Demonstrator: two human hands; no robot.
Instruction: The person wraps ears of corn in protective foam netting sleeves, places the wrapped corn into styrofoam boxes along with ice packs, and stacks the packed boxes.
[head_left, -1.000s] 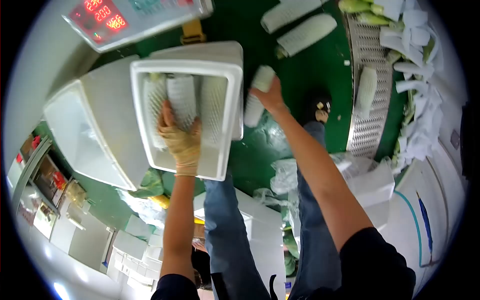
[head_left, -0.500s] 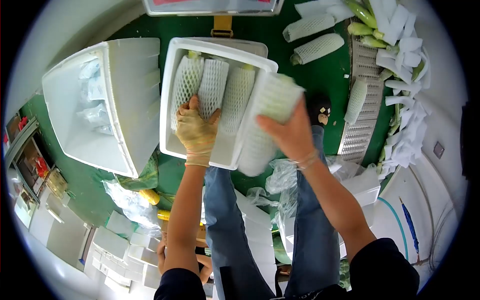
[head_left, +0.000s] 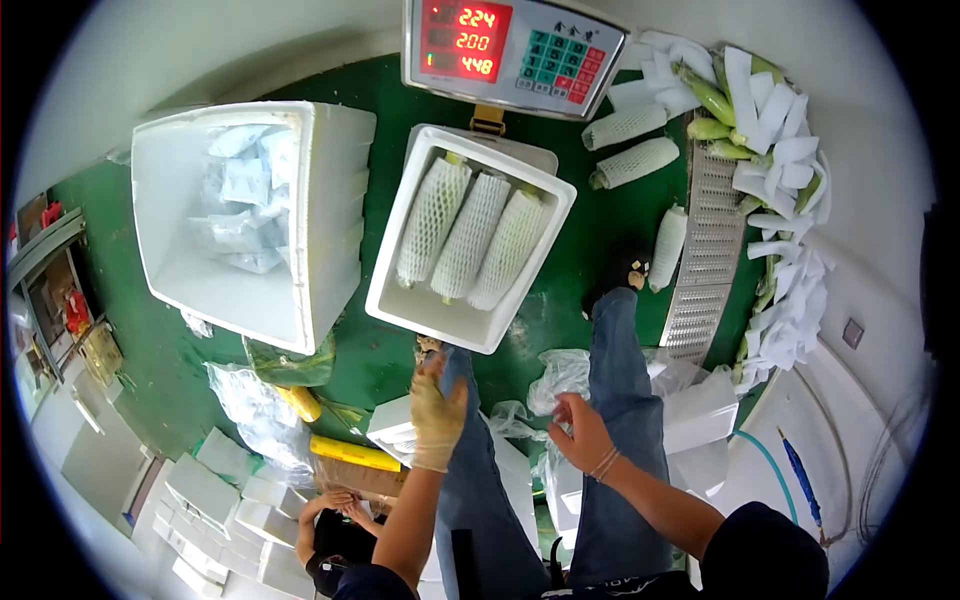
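My left hand, in a thin yellowish glove, is held over my left leg with its fingers apart and nothing in it. Bare, slightly curled and empty, my right hand hovers beside my right knee. Beyond both hands, a white foam box stands slightly turned on the scale platform. Inside it lie three long produce pieces in white foam netting, side by side: left, middle and right. Neither hand touches the box.
Behind the box is a lit scale display. At left, a larger foam box holds clear packs. Netted pieces lie on the green floor near a metal grate. Corn and white sleeves line the right wall. Another person is at lower left.
Both hands have drawn back toward me from the foam box. The netted piece is gone from my right hand. The box now appears more tilted, and the view has shifted to show the whole scale display.
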